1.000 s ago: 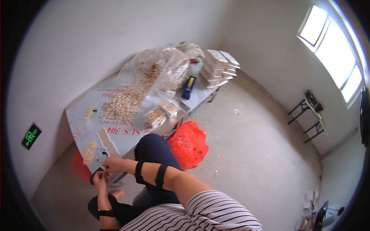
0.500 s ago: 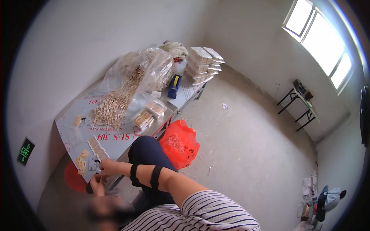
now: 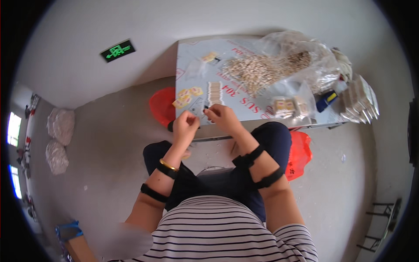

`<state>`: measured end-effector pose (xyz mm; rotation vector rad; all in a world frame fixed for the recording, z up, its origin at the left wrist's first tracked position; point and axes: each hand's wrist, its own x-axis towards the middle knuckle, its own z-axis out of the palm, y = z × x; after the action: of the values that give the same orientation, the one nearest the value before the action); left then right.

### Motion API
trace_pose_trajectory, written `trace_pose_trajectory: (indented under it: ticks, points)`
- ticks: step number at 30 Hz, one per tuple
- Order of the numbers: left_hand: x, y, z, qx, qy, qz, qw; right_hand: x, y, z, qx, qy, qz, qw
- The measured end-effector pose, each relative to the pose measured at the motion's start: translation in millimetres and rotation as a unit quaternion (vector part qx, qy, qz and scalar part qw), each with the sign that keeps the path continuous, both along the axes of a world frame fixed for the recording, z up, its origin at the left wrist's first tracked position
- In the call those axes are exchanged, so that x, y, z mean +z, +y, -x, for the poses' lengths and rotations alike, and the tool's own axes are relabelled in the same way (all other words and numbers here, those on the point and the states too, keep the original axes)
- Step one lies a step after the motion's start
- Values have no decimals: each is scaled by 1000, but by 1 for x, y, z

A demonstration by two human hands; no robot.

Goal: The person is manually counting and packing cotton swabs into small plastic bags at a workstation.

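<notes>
Now your view has swung left: the table, off to your left half a second ago, lies ahead of you, and two pale sacks have come into sight on the floor at far left. Your hands, then bunched together, show a narrow gap between them, and both forearms reach forward.

From the left, a red container sits just beyond the table's left edge, lower than the top. Next, at the near left corner, lie the yellow packets, loosely grouped. Your left hand is over the near edge just there, fingers curled and tips drawn close; you cannot tell from here whether they clamp anything. The row of thin sticks lies side by side on the table, inward from that corner, just beyond your right hand. That hand's thumb and forefinger nearly meet; something tiny shows at the tips, too small to name or to call gripped.

Further right, the heap of loose sticks spreads toward the clear bag by the far edge. Bagged packs lie along the near edge, and wrapped bundles are stacked at the right end.
</notes>
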<state>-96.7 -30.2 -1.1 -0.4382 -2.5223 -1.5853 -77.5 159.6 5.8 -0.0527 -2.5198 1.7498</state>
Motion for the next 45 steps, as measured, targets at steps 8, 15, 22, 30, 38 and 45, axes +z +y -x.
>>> trace_pose_trajectory:
  ticks: [8, 15, 22, 30, 38, 45]
  points:
    - [14, -9, -2, 6, -12, -12, 1000, -4, -24, 8, 83, -27, 135, 987]
    - [21, -14, -4, -9, -75, 13, 997, 20, -28, 11, -9, 11, -107, 994]
    - [8, -50, 29, -17, -360, -390, 847, 28, -15, 12, 160, -82, 283, 942]
    - [15, -85, 24, -39, -236, -313, 919, 21, -20, 19, 99, -28, 161, 982]
    - [72, -65, -3, -34, 236, 165, 957, 17, -34, 28, 125, -62, 200, 970]
    - [60, -66, 23, -130, 164, 224, 952, 26, -49, 30, 196, -99, 227, 949]
